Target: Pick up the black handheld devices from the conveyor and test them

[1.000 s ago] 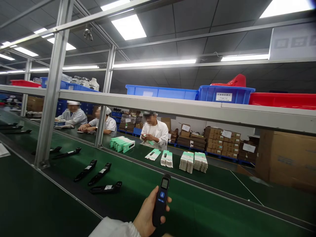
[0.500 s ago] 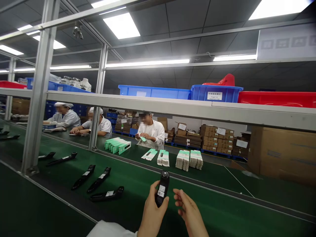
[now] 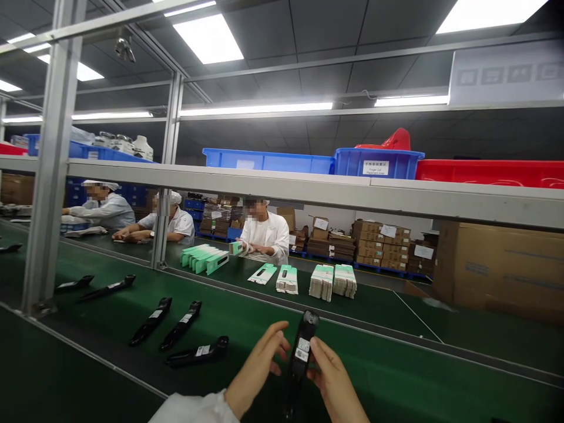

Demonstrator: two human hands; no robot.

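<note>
A long black curved device [image 3: 299,364] with white labels near its upper part stands almost upright in front of me. My right hand [image 3: 332,373] grips it from the right side, thumb and fingers pressed against its edge by the labels. To the left of it, my left hand [image 3: 262,364] has its fingers apart and is off the device, with nothing in it. Several similar black devices lie on the green belt to the left, the nearest labelled one [image 3: 200,352] close to my left forearm.
Beyond the belt, green-and-white cartons [image 3: 321,282] sit in stacks and some stand opened out. A metal post [image 3: 53,158] rises at left, and a shelf [image 3: 264,184] carrying blue bins [image 3: 376,163] and a red bin [image 3: 489,172] crosses above. Several people in white work opposite.
The black device has passed from my left hand to my right. My left hand has let go and moved left. Across the table, a person's hands have shifted with a carton.
</note>
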